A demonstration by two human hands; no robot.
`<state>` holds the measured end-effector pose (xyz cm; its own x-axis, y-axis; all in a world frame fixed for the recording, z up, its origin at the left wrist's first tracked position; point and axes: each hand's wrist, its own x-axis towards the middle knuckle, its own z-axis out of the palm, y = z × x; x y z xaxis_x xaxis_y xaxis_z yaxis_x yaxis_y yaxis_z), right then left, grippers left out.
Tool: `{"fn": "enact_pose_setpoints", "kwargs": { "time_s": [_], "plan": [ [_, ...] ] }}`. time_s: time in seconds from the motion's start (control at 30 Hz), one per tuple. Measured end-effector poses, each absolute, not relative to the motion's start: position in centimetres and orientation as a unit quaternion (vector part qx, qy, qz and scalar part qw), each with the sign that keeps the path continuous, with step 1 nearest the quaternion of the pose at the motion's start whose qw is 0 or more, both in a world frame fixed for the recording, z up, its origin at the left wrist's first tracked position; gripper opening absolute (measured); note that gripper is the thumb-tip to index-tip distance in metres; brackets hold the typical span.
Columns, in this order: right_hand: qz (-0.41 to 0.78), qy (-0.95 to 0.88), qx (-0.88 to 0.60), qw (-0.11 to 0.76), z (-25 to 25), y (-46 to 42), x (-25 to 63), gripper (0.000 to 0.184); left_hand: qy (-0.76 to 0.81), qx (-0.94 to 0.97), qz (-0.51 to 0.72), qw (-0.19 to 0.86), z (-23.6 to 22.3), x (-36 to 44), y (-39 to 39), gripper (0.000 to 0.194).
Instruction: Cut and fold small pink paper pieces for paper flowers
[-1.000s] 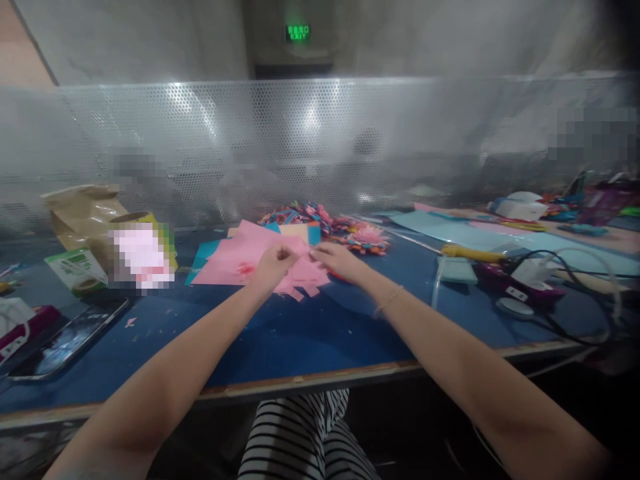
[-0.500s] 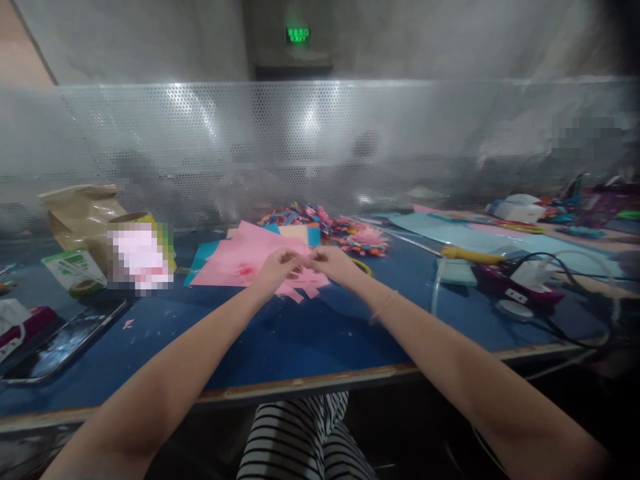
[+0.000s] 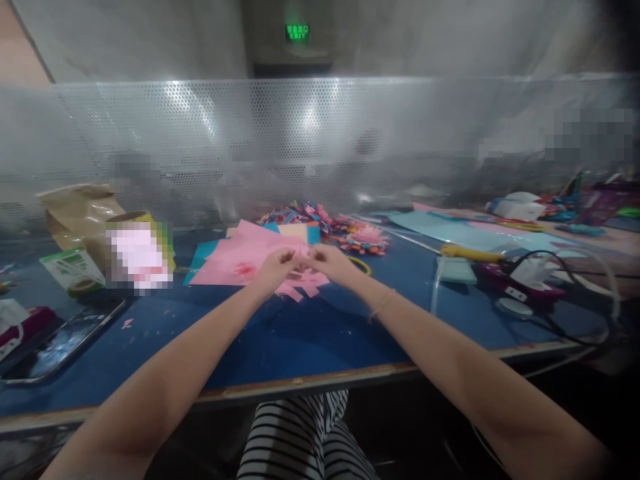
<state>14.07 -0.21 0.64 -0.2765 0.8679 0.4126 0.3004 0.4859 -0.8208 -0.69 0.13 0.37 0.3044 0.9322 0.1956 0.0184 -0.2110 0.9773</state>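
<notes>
My left hand (image 3: 278, 268) and my right hand (image 3: 330, 261) meet over the middle of the table, fingertips close together. Both are closed in a pinch on a small piece of pink paper (image 3: 301, 251), partly hidden by the fingers. Below and behind them lies a large pink paper sheet (image 3: 227, 257) with a red patch on it, over blue sheets (image 3: 199, 257). Cut pink paper strips (image 3: 295, 292) lie just under the hands. Behind my right hand part of a yellow ring (image 3: 363, 265) shows.
A pile of colourful paper flowers (image 3: 363, 235) lies behind the hands. At left are a brown bag (image 3: 80, 217), a tape roll (image 3: 131, 219), a small box (image 3: 73, 272) and a phone (image 3: 65, 340). A yellow-handled glue gun (image 3: 470, 253) and a power strip (image 3: 515, 283) with cables are at right.
Both hands stay over the pink paper, with small finger shifts. A bit more pink shows between the fingertips. The things on the table have not moved.
</notes>
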Motion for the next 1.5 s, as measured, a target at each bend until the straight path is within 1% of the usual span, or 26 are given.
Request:
{"fn": "enact_pose_setpoints", "kwargs": {
  "time_s": [0.1,0.17,0.27,0.4,0.47,0.53,0.6,0.8,0.9,1.0,1.13,1.37,1.5],
  "plan": [
    [0.380,-0.680,-0.385,0.495,0.47,0.00,14.00,0.019,0.378,0.627,0.468,0.496,0.34,-0.71,0.22,0.019],
    [0.389,-0.666,-0.379,0.512,0.45,0.01,13.94,0.017,0.371,0.617,0.480,0.501,0.37,-0.63,0.17,0.018],
    [0.385,-0.669,-0.379,0.511,0.56,-0.14,13.84,0.016,0.362,0.607,0.486,0.514,0.48,-0.44,-0.09,0.022],
    [0.311,-0.708,-0.390,0.500,0.75,-0.27,13.76,0.016,0.364,0.594,0.484,0.530,0.47,-0.23,-0.34,0.029],
    [0.267,-0.724,-0.400,0.494,0.79,-0.24,13.76,0.014,0.367,0.588,0.489,0.530,0.34,-0.21,-0.29,0.028],
    [0.255,-0.731,-0.401,0.490,0.74,-0.18,13.78,0.012,0.365,0.586,0.493,0.530,0.22,-0.26,-0.16,0.025],
    [0.281,-0.722,-0.393,0.496,0.62,-0.09,13.77,0.013,0.359,0.583,0.497,0.533,0.16,-0.32,-0.04,0.021],
    [0.459,-0.610,-0.370,0.530,0.05,0.22,13.57,0.020,0.369,0.525,0.527,0.557,0.54,-0.39,-0.22,0.019],
    [0.500,-0.566,-0.357,0.551,-0.08,0.34,13.53,0.022,0.387,0.513,0.541,0.542,0.83,-0.40,-0.51,0.018],
    [0.523,-0.544,-0.335,0.564,0.08,0.28,13.58,0.019,0.371,0.523,0.560,0.524,0.97,-0.47,-0.71,0.020],
    [0.516,-0.547,-0.314,0.580,0.45,0.11,13.76,0.013,0.336,0.550,0.559,0.521,0.93,-0.60,-0.65,0.018],
    [0.512,-0.556,-0.286,0.589,0.48,0.30,13.94,0.007,0.335,0.588,0.539,0.501,0.93,-0.74,-0.49,0.013],
    [0.454,-0.597,-0.312,0.583,0.38,0.32,13.83,0.010,0.340,0.603,0.545,0.473,0.89,-0.64,-0.56,0.019]
  ]
}}
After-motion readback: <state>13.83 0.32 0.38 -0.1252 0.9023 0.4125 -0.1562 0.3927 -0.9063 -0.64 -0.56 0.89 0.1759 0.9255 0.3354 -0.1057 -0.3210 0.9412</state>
